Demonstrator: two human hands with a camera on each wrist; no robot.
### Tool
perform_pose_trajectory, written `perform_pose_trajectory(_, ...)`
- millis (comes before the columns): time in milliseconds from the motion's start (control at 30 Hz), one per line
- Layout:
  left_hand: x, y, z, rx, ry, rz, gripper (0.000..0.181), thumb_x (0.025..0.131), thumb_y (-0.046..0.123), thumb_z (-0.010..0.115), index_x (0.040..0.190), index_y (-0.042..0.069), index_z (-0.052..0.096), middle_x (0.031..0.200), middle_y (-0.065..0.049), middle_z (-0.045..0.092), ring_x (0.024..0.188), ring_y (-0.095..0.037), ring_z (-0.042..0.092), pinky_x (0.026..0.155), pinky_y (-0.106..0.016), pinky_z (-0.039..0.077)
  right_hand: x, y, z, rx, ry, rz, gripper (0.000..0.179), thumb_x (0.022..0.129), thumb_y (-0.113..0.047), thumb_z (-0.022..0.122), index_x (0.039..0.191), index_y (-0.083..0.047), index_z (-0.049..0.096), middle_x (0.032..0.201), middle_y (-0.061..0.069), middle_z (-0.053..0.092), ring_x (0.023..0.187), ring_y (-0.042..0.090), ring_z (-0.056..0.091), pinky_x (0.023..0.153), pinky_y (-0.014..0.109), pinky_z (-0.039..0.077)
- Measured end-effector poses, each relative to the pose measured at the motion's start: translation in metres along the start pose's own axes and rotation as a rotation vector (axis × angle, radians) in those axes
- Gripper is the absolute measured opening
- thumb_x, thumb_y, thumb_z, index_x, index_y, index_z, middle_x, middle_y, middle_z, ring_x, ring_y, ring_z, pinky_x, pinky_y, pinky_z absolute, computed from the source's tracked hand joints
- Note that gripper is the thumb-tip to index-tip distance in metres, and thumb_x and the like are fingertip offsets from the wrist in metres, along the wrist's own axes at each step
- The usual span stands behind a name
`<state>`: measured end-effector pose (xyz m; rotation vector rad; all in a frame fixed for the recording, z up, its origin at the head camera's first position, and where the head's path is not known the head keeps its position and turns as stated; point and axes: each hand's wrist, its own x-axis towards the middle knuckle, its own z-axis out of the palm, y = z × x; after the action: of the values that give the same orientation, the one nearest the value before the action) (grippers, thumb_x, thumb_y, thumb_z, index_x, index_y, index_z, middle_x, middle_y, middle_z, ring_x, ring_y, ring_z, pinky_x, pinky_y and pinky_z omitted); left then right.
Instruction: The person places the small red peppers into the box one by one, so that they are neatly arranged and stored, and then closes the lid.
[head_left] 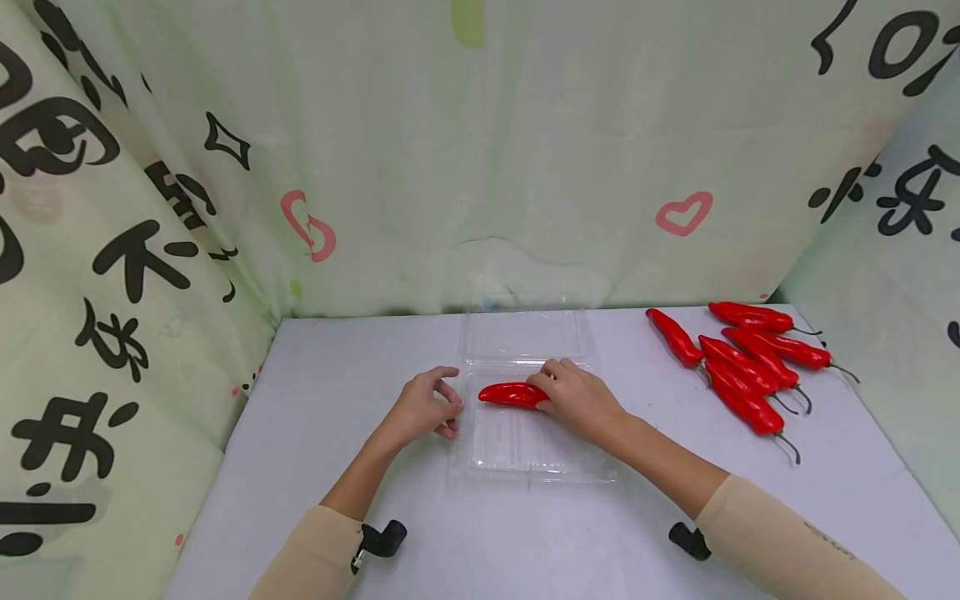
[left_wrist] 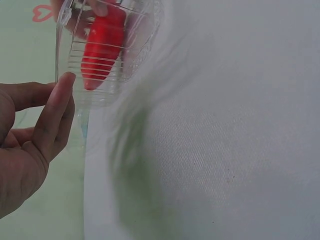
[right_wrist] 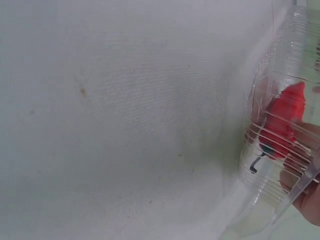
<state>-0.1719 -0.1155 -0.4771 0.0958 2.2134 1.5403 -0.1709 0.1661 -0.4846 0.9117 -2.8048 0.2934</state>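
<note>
A clear plastic clamshell box (head_left: 498, 450) lies on the white table with its lid (head_left: 525, 333) folded back toward the curtain. My right hand (head_left: 577, 400) reaches into the box and grips a red chili pepper (head_left: 513, 394) near its stem end. The pepper lies crosswise, tip pointing left. Through the ribbed wall in the right wrist view, its dark curved stem (right_wrist: 256, 164) shows below the fingers. At the box's left side is my left hand (head_left: 429, 404), its fingers loosely bent with nothing between them. In the left wrist view its fingertips (left_wrist: 66, 82) are right at the rim.
Several red chili peppers (head_left: 750, 367) with stems lie in a loose group at the table's right side. A pale curtain (head_left: 420, 167) with printed characters hangs behind the table (head_left: 360, 367) and along both sides. Black wrist mounts (head_left: 384, 539) stick out from the sleeves.
</note>
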Motion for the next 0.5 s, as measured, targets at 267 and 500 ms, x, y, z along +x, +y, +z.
perform_pose_trajectory(267, -0.001, 0.002, 0.0, 0.002, 0.004, -0.006, 0.063, 0.094, 0.0, 0.07, 0.151, 0.003, 0.045, 0.108, -0.021, 0.065, 0.066, -0.031, 0.073, 0.06, -0.035, 0.065, -0.004, 0.0, -0.009, 0.057, -0.031, 0.032, 0.04, 0.081, -0.016, 0.089, 0.118, -0.013, 0.074, 0.11, 0.008, 0.069, 0.1, 0.023, 0.065, 0.08, 0.035, 0.065)
perform_pose_trajectory(500, -0.001, 0.001, 0.0, 0.006, 0.008, -0.003, 0.063, 0.093, -0.001, 0.071, 0.151, 0.003, 0.045, 0.105, -0.019, 0.064, 0.063, -0.025, 0.072, 0.06, -0.034, 0.064, -0.009, -0.001, -0.019, 0.12, -0.034, 0.049, 0.045, 0.08, -0.016, 0.089, 0.122, -0.012, 0.073, 0.113, 0.007, 0.068, 0.104, 0.023, 0.065, 0.083, 0.035, 0.065)
